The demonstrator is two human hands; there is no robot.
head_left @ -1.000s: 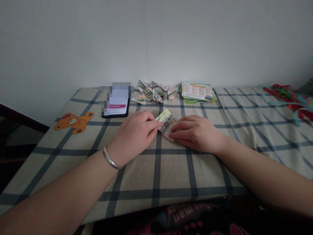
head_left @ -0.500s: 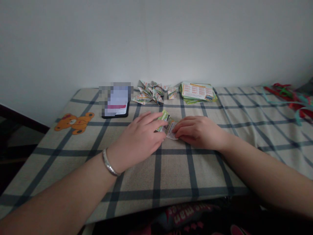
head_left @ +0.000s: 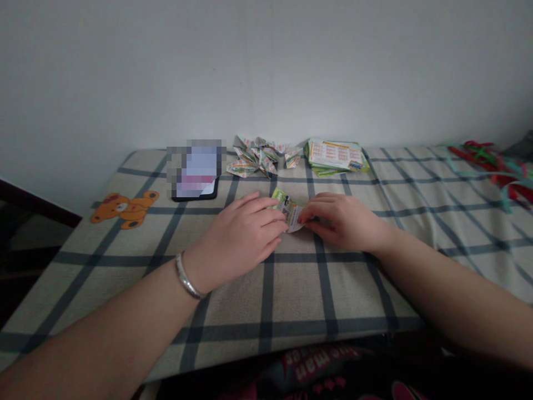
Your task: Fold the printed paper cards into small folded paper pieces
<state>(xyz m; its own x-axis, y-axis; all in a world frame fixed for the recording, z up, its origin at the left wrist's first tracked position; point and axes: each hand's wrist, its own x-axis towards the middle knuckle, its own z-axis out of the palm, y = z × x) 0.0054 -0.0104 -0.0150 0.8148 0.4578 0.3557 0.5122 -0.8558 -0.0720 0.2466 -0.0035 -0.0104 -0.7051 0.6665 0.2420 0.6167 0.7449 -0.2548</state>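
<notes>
A small folded piece of printed paper (head_left: 288, 212), green and white, lies on the tablecloth between my two hands. My left hand (head_left: 245, 229) rests palm down over its left side, fingers stretched out and touching it; a silver bangle circles that wrist. At the paper's right edge, the thumb and fingers of my right hand (head_left: 339, 221) close in a pinch on it. Part of the paper is hidden under my left fingers.
Behind my hands sit several folded paper pieces (head_left: 260, 158) and a stack of printed leaflets (head_left: 336, 156). A phone (head_left: 195, 186) and an orange bear cutout (head_left: 125, 209) are at left. Coloured ribbons (head_left: 495, 166) lie far right on the checked tablecloth (head_left: 291, 294). A wall stands behind.
My left fingers have come closer together and flatter over the paper. My right fingers have drawn back slightly to its edge, so more of its printed face shows.
</notes>
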